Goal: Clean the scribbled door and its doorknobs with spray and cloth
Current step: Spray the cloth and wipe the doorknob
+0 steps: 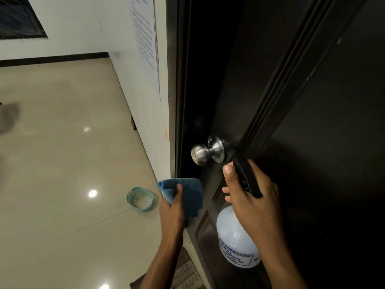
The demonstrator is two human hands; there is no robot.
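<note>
the right hand (250, 197) grips the black trigger head of the spray bottle (237, 236), fingers curled round it and the thumb along its left side. the nozzle points toward the doorknob (205, 152) and sits just beside its round plate. the bottle body is white and translucent, with a printed label low on it that is too blurred to read fully. it hangs under the hand, in front of the door (291, 101).

the left hand (173, 205) pinches a blue cloth (183, 193), thumb on the front of the folded fabric. the cloth is held below and to the left of the doorknob, not touching it, near the edge of the door.

the door is dark and in poor light; scribbles on it perhaps exist, but i cannot tell here. the doorknob is silver metal.

on the tiled floor (73, 163) stands a small teal basin (139, 199), left of the cloth. a printed paper (145, 44) hangs on the white wall (83, 24).
</note>
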